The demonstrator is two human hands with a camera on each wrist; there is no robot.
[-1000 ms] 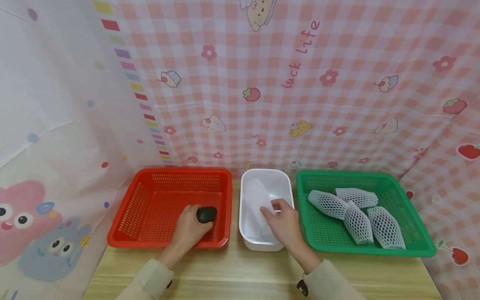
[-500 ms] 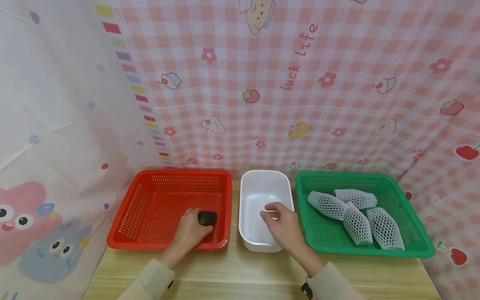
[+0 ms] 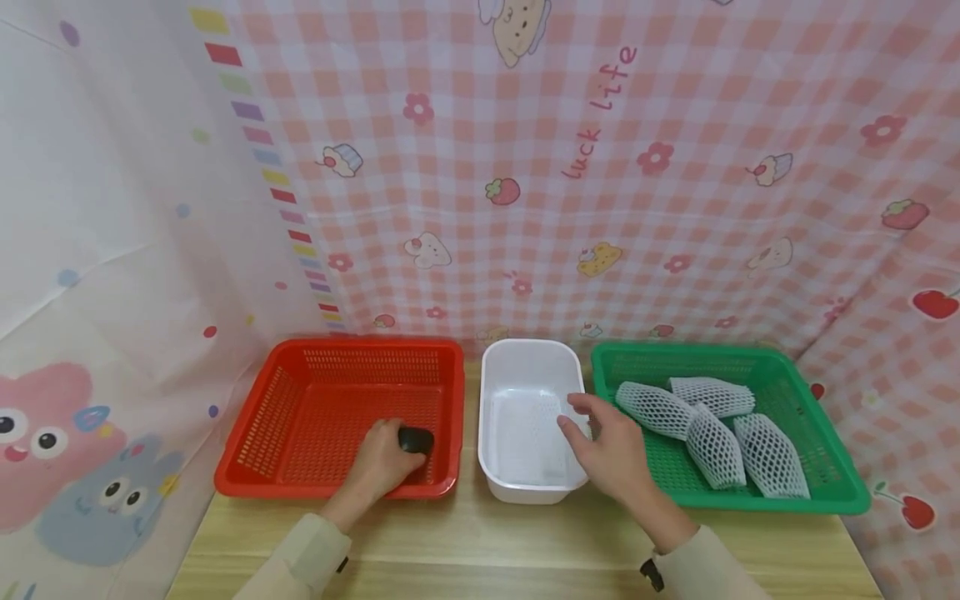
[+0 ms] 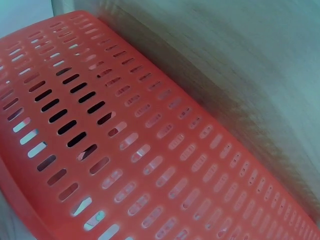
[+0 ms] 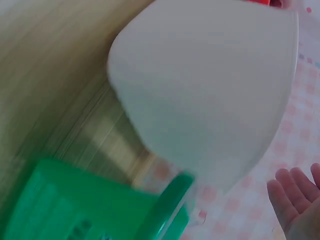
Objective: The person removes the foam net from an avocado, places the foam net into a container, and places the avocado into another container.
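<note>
My left hand (image 3: pixel 378 458) grips a dark, smooth, rounded fruit, seemingly an avocado (image 3: pixel 416 440), low inside the red basket (image 3: pixel 352 490). In the left wrist view, the basket's slotted wall (image 4: pixel 150 135) hides most of the hand; something dark shows through the slots. My right hand (image 3: pixel 611 446) holds nothing, thumb and fingers apart, over the right rim of the white tub (image 3: pixel 487 433). A pale mesh lies faintly on the tub's floor. In the right wrist view the right hand (image 5: pixel 300 205) appears at the lower right, beside the tub's outer wall (image 5: pixel 200 75).
Right of the tub stands a green basket (image 3: pixel 750 504) with several white foam net sleeves (image 3: pixel 716 446) in it. The three containers stand side by side on a wooden table (image 3: pixel 495 542). A pink checked cloth (image 3: pixel 480 283) hangs close behind them.
My right hand has let go of a white foam net over the tub, then moved right with its fingers spreading. The left hand with the dark fruit has sunk slightly lower in the red basket.
</note>
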